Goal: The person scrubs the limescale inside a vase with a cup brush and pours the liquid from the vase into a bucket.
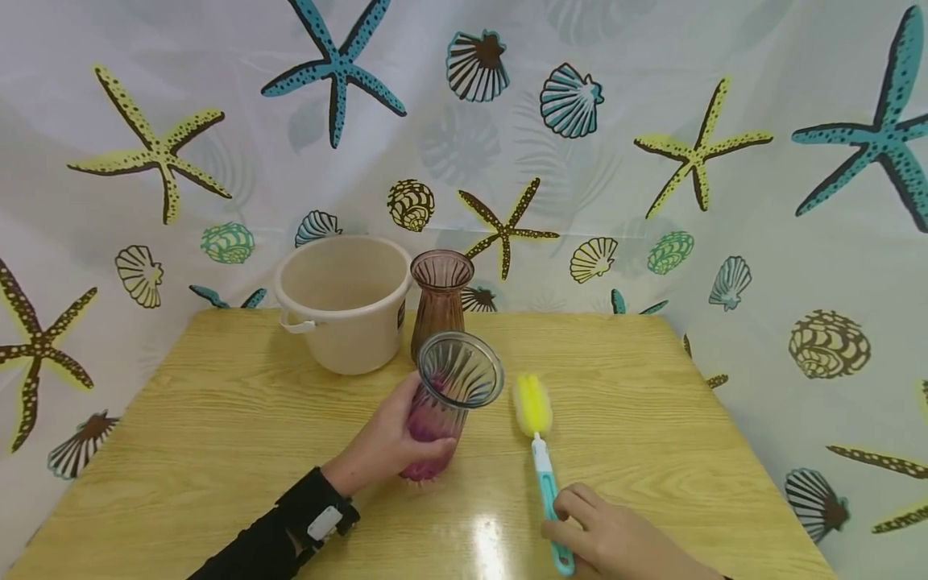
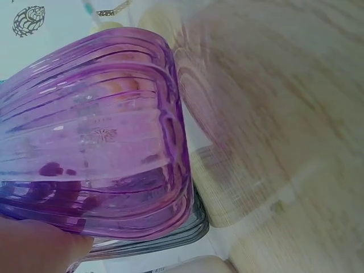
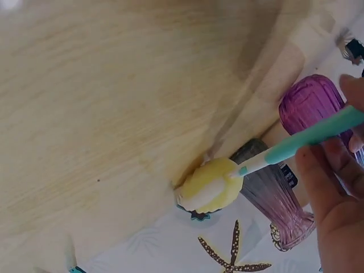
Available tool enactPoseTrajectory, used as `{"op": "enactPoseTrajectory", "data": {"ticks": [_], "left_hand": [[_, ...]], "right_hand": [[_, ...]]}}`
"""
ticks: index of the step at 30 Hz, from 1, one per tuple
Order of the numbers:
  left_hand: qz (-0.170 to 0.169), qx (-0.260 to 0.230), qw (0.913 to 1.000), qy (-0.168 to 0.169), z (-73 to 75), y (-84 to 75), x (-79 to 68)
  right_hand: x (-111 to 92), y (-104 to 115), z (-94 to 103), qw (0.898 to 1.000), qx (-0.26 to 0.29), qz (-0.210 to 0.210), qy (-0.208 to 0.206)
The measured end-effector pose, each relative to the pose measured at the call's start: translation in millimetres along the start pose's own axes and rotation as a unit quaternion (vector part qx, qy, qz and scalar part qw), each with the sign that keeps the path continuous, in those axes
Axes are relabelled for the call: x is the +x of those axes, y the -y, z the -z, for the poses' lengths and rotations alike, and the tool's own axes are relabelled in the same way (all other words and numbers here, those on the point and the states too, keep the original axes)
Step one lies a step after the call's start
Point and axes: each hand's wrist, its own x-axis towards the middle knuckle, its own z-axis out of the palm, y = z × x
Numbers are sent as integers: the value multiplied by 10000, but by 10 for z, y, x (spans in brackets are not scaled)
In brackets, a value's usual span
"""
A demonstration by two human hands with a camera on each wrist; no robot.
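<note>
My left hand (image 1: pixel 395 439) grips a ribbed glass vase (image 1: pixel 438 427), purple at the base and blue-grey toward its wide rim. It is tilted, the mouth leaning away from the hand to the upper right. The left wrist view shows its purple lower part (image 2: pixel 96 136) close up, with a finger (image 2: pixel 42 244) wrapped along it. A bottle brush (image 1: pixel 544 475) with a yellow sponge head and a teal-and-white handle is pinched by my right hand (image 1: pixel 609 528) near the handle's end. In the right wrist view the sponge head (image 3: pixel 210 185) points away from the fingers.
A cream bucket (image 1: pixel 355 334) with a side handle stands at the back left of the wooden table (image 1: pixel 638 387). Close beside it is a second ribbed vase (image 1: pixel 438 310), brownish-pink and upright. Behind hangs a white cloth (image 1: pixel 616 193) printed with starfish and shells.
</note>
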Motion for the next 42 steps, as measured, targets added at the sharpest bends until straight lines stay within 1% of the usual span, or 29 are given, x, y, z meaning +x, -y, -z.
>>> {"op": "enactPoseTrajectory", "data": {"ticks": [2, 4, 6, 10, 11, 14, 16, 19, 21, 22, 25, 27, 29, 31, 32, 35, 38, 39, 42], "left_hand": [[-28, -11, 10000, -21, 23, 0, -12], [-54, 16, 10000, -39, 42, -1, -26], [-101, 23, 9999, -42, 56, 0, -42], [-74, -46, 10000, -39, 77, -4, -71], [-62, -82, 9999, -36, 83, -6, -75], [66, -235, 9997, -68, 104, -1, -80], [173, -293, 9993, -124, 122, 10, -79], [297, -364, 9987, -209, 152, 49, -78], [343, -374, 9982, -306, 168, 73, -83], [341, -374, 9981, -340, 178, 81, -87], [320, -476, 9974, -442, 228, -55, -113], [305, -519, 9968, -529, 261, -165, -126], [215, -574, 9961, -631, 300, -291, -123], [127, -654, 9949, -759, 327, -335, -99], [72, -769, 9937, -807, 343, -360, -82], [6, -1251, 9876, -949, 398, -425, -20], [60, -1741, 9788, -1076, 452, -448, 42], [80, -1810, 9769, -1137, 470, -453, 61], [86, -2077, 9700, -1257, 523, -400, 120]], "right_hand": [[-19, 10, -82, 9995, -51, 80, 301], [-35, 16, -151, 9984, -142, 63, 540], [-50, 18, -208, 9966, -217, -28, 789], [-76, -2, -279, 9909, -89, -307, 1304], [-76, -9, -280, 9900, -24, -326, 1376], [-17, -24, -217, 9900, 8, -345, 1365], [84, -30, -108, 9900, -152, -357, 1360], [320, -12, 95, 9882, -423, -617, 1335], [501, 2, 188, 9875, -584, -776, 1240], [591, 7, 214, 9873, -605, -888, 1171], [837, -30, 162, 9870, -563, -1160, 962], [973, -88, 75, 9862, -336, -1381, 848], [1096, -153, -16, 9822, -46, -1684, 830], [1199, -210, -88, 9778, 329, -1917, 784], [1248, -233, -114, 9747, 562, -2027, 761], [1390, -296, -178, 9612, 1414, -2291, 604], [1515, -341, -227, 9427, 2203, -2478, 369], [1553, -353, -241, 9357, 2428, -2546, 271], [1645, -372, -264, 9171, 2958, -2674, -12]]}}
